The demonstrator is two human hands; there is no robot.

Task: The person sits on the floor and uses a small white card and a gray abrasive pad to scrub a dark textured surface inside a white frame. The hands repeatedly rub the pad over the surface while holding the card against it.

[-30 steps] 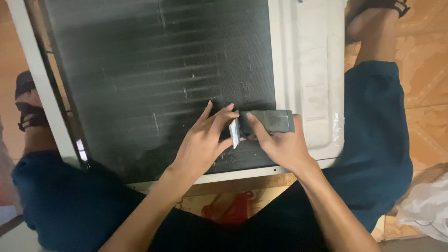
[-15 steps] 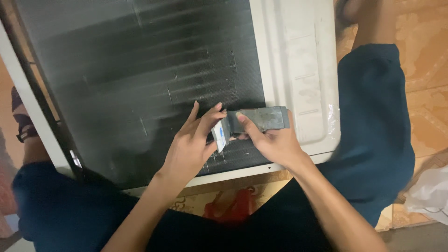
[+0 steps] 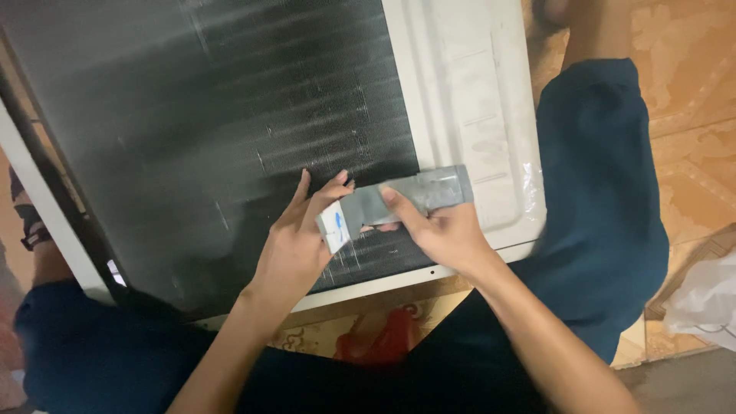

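Grey tape strip (image 3: 406, 198) lies across the lower right corner of the dark finned coil panel (image 3: 230, 130), its right end reaching onto the white plastic casing (image 3: 468, 100). Left hand (image 3: 295, 245) pinches the strip's left end between thumb and forefinger, where a small white tab with a blue mark (image 3: 334, 227) shows. Right hand (image 3: 445, 230) grips the strip from below, forefinger pressed along its top face. Both sets of fingers are closed on the strip.

Progress, as judged: the strip is held taut over the fins but does not appear pressed down; the left end is lifted clear of the panel, so smoothing and seating remain.

White plastic bag (image 3: 701, 303) lies at the right edge on the orange patterned floor tiles (image 3: 690, 84). Red printed patch (image 3: 379, 345) shows between the knees, below the casing's lower rim
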